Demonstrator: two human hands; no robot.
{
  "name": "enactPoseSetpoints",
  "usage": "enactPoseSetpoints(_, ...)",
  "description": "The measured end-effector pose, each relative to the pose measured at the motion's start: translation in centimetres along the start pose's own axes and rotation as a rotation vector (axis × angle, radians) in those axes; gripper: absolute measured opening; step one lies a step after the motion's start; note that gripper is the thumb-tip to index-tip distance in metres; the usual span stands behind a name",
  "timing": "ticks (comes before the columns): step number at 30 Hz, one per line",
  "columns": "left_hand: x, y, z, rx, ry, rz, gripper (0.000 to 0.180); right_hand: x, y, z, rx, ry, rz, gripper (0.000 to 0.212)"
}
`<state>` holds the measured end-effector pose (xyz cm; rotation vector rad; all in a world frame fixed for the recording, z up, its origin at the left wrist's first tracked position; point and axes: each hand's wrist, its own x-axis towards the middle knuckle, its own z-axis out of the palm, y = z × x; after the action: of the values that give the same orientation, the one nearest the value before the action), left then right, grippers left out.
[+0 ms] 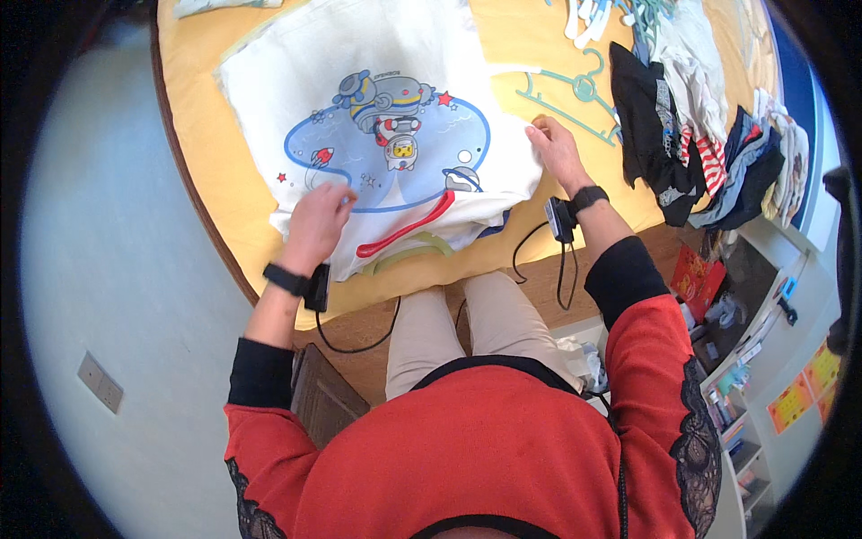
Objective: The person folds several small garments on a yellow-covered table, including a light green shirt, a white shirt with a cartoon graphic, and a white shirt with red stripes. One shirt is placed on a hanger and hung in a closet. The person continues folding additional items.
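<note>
The white cotton T-shirt with blue cartoon print lies on a yellow sheet, long axis roughly twelve-to-six; left hand at seven o'clock, right hand at three; whether fingers clamp fabric, I cannot tell.
</note>
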<state>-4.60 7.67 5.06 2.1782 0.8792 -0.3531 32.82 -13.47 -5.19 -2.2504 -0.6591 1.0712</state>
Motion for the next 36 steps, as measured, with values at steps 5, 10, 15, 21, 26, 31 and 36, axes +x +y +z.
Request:
enactPoseSetpoints(5,9.3,7.0,0.0,-0.008,0.019,0.226,0.023,1.0,-0.8,-1.0,0.276,-0.154,0.152,0.015)
enactPoseSetpoints(10,14.6,11.3,2.9,0.030,0.060,0.317,0.038,-1.0,-0.8,-2.6,0.383,0.004,0.018,0.015)
enactPoseSetpoints(15,17.1,10.1,5.5,0.196,0.147,0.149,0.033,-3.9,0.4,-2.7,0.426,0.050,0.138,0.013)
enactPoseSetpoints(21,17.5,9.2,5.3,0.245,0.140,0.157,0.030,-4.6,0.7,-2.1,0.491,-0.150,0.135,0.018)
enactPoseSetpoints(26,17.0,11.0,5.6,0.147,0.164,0.130,0.033,-5.2,0.9,-3.7,0.480,-0.282,0.132,0.020)
enactPoseSetpoints(31,21.1,10.2,4.3,-0.178,0.409,-0.038,0.042,-5.1,0.7,-4.4,0.245,-0.180,0.075,0.016)
enactPoseSetpoints(36,24.1,6.6,0.1,-0.136,0.568,-0.099,0.035,-1.7,-1.9,-4.7,-0.134,0.122,-0.166,0.014)
